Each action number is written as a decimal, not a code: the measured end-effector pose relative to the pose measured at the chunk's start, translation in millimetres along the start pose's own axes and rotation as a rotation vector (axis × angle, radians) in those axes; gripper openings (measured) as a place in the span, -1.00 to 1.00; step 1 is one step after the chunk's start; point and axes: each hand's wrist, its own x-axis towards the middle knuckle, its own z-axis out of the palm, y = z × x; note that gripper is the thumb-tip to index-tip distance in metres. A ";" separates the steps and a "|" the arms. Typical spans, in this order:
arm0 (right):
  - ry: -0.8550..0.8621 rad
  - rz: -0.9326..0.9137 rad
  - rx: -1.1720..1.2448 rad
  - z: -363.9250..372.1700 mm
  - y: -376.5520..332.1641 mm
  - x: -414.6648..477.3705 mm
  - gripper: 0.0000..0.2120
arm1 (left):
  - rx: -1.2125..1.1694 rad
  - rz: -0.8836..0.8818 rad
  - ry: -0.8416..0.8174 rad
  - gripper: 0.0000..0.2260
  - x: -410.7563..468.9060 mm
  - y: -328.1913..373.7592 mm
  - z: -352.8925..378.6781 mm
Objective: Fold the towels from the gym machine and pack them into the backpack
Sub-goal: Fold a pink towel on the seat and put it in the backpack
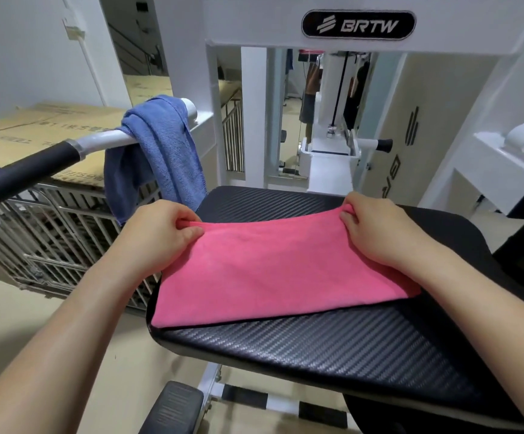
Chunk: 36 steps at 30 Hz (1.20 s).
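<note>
A pink towel (273, 270) lies flat on the black padded seat (348, 349) of the gym machine, folded over into a wide rectangle. My left hand (160, 233) pinches its far left corner. My right hand (376, 230) pinches its far right corner. A blue towel (163, 151) hangs bunched over the machine's white handle bar (97, 140) at the left, just beyond my left hand. No backpack is in view.
The white machine frame (357, 26) with a BRTW badge rises behind the seat. Flat cardboard boxes (35, 126) lie at the left over a metal railing (50, 233). A black foot pad (172, 405) sits low at the front.
</note>
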 end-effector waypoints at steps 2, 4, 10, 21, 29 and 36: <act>0.007 -0.008 -0.046 0.0 -1.6 -0.9 -0.82 | 0.017 0.006 0.026 -0.88 -0.7 0.0 1.0; 0.016 -0.004 -0.143 0.0 -3.3 -3.0 -0.79 | 0.022 0.020 0.061 -0.87 -4.5 -0.3 2.4; -0.145 0.123 -0.162 -22.5 5.7 0.8 -0.62 | 0.057 0.095 0.045 -0.88 -9.7 -12.1 2.8; -0.124 0.061 -0.266 -72.2 -17.2 71.1 -0.84 | -0.928 -0.087 -0.341 -0.81 -41.1 31.3 -19.2; 0.002 -0.430 0.041 -35.1 -106.7 74.0 -0.49 | -0.911 -0.240 -0.271 -0.92 -104.9 57.5 11.4; -0.501 -0.569 0.035 -39.8 -63.5 -44.5 -0.43 | -0.449 0.164 -0.028 -0.79 -119.4 36.7 10.1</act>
